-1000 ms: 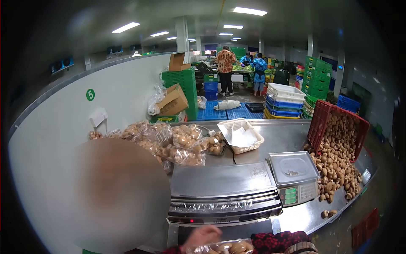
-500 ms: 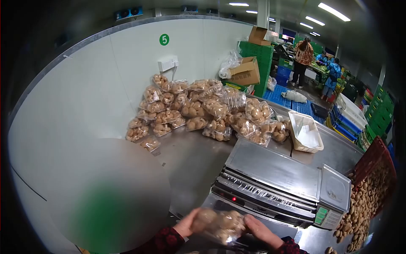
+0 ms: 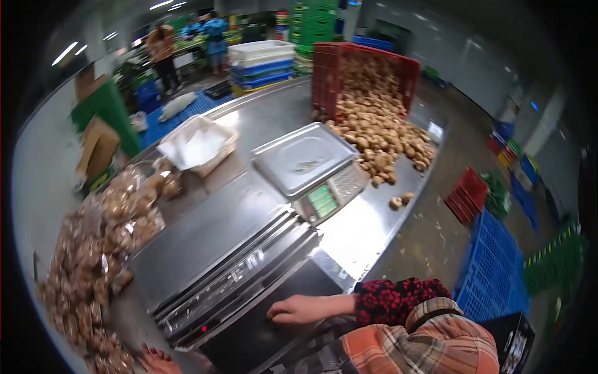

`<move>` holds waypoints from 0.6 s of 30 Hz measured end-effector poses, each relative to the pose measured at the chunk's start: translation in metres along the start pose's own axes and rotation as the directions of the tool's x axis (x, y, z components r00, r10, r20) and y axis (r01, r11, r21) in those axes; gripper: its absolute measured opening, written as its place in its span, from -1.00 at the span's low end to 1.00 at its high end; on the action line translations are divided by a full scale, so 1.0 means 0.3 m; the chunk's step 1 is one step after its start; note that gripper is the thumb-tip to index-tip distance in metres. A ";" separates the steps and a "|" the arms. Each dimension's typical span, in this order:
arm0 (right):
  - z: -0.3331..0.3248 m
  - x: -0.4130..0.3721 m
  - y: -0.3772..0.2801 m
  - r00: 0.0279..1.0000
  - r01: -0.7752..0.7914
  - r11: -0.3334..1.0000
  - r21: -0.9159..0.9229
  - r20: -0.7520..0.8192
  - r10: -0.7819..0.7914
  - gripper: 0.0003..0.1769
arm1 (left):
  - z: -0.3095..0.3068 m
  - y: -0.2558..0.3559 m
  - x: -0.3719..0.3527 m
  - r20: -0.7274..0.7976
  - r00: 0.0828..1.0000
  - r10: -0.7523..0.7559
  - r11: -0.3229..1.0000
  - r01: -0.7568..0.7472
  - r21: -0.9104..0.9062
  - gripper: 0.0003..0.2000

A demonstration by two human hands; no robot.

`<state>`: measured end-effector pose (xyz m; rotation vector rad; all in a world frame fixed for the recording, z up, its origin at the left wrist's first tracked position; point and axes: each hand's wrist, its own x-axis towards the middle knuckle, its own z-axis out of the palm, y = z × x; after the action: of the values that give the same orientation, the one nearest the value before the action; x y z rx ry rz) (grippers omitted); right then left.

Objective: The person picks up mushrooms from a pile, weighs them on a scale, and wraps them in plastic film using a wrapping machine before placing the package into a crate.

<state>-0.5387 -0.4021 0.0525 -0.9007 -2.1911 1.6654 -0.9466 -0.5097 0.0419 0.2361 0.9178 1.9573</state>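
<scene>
My left hand (image 3: 157, 361) is at the lower left edge, fingers apart and nothing in them, beside the bagged mushrooms (image 3: 87, 274). Low over the black front plate (image 3: 249, 318) of a flat metal wrapping machine (image 3: 205, 224) is my right hand (image 3: 291, 310). Its fingers are loosely curled in and hold nothing that shows. A small red light glows on the machine's front edge, near the left hand. Beyond the machine stands a weighing scale (image 3: 305, 156) with a bare steel pan and a green display.
A red crate (image 3: 325, 81) lies tipped on the steel table, loose mushrooms (image 3: 374, 131) spilling from it. A white basket (image 3: 212, 161) holding white sheets stands behind the machine. Blue crates (image 3: 492, 268) stand on the floor at right. Other people (image 3: 163, 56) are in the background.
The view has swung to the right. Both hands held a bag of mushrooms earlier; now they are apart, without it. The left hand is by the pile, the right over the black plate.
</scene>
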 end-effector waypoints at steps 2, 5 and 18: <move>-0.112 -0.101 0.066 0.967 0.012 0.997 -0.074 -0.252 -0.030 -0.67 | 0.157 -0.086 -0.002 0.026 0.999 -0.033 0.998 0.031 0.045 -0.52; -0.333 -0.284 0.230 0.854 -0.186 0.981 -0.050 -0.503 0.136 -0.76 | 0.416 -0.209 -0.058 0.310 0.944 -0.109 0.994 0.109 0.017 -0.54; -1.092 -0.984 0.935 0.629 -0.770 0.362 -0.525 -0.723 0.287 -0.50 | 1.034 -1.046 -0.405 0.479 0.616 -0.625 0.780 0.517 0.353 -0.42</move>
<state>-0.0422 -0.2799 -0.0551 -2.2611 -2.2752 0.2105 -0.5147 -0.3609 0.0683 0.5366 0.6444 1.0870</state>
